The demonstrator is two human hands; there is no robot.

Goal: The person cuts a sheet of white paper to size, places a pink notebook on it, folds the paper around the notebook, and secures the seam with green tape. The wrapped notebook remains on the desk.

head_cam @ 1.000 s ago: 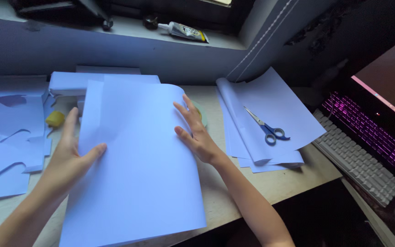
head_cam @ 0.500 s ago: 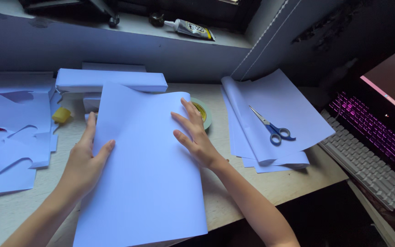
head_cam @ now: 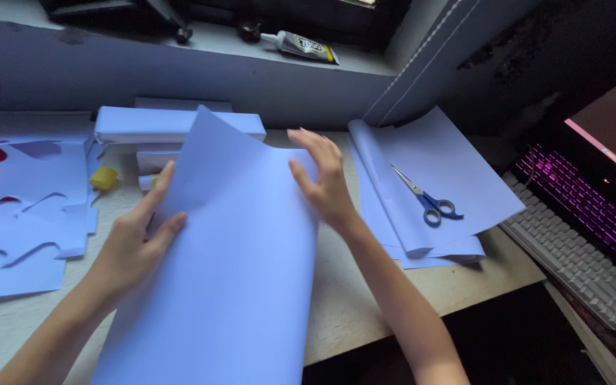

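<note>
A large sheet of pale blue paper (head_cam: 229, 285) is laid lengthwise on the light wooden desk (head_cam: 351, 306), its near end hanging past the front edge and its far end lifted off the surface. The left hand (head_cam: 133, 239) is pressed on the sheet's left margin with the fingers extended and the thumb spread, so that the paper is pinned rather than gripped. The right hand (head_cam: 322, 178) is set at the sheet's upper right edge, fingers splayed wide; the edge appears to be curled up beneath the fingers, though it cannot be told for certain whether it is pinched or merely pushed. Behind the raised far corner, a long box wrapped in the same blue paper (head_cam: 172, 122) is seen against the wall. A small yellow lump (head_cam: 103, 177) is lying just left of the sheet, and beyond it, blue sheets with wavy cut-outs (head_cam: 16, 214) are spread over the desk's left part. To the right, well apart from the hands, a stack of loosely folded blue sheets (head_cam: 450, 171) is topped by a pair of blue-handled scissors (head_cam: 425, 198). A white keyboard with pink backlighting (head_cam: 579, 242) is placed at the far right, and a tube of glue (head_cam: 301, 45) is resting on the sill above.
</note>
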